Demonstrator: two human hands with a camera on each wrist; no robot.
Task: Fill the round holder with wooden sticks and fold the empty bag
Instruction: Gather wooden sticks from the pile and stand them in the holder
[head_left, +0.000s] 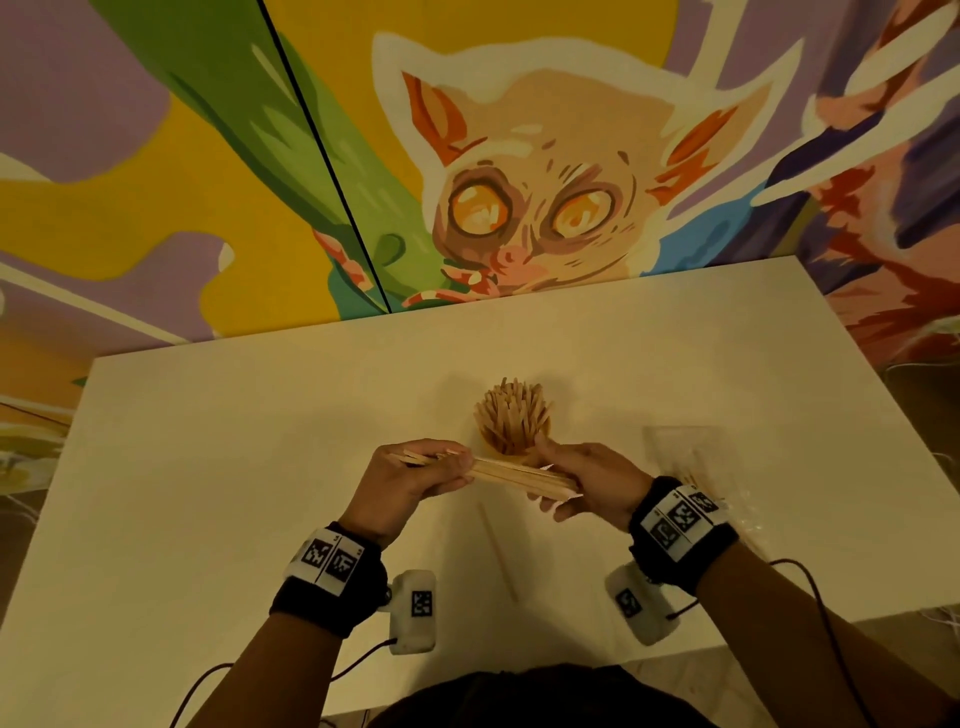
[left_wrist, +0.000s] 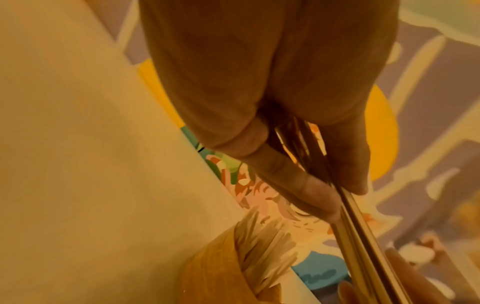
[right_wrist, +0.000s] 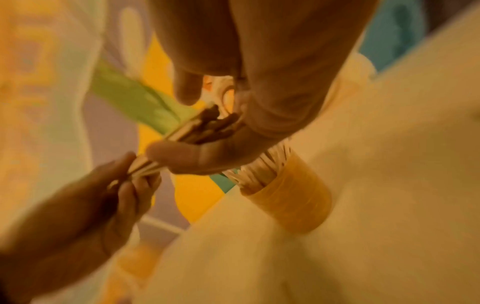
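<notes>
A bundle of wooden sticks (head_left: 511, 474) lies level between both hands, just in front of the round holder (head_left: 511, 451). My left hand (head_left: 421, 475) grips the bundle's left end, fingers curled over it. My right hand (head_left: 582, 486) holds the right end between thumb and fingers. The holder (right_wrist: 288, 195) is an amber cup standing on the white table (head_left: 260, 467), packed with several fanned-out sticks (head_left: 511, 415). In the left wrist view my left hand (left_wrist: 335, 197) pinches the sticks (left_wrist: 363, 246) above the holder (left_wrist: 213, 273). A clear plastic bag (head_left: 691, 462) lies flat right of my right hand.
One loose stick (head_left: 497, 551) lies on the table between my wrists. The table's far edge meets a painted mural wall (head_left: 467, 182). Cables run from my wrist cameras off the near edge.
</notes>
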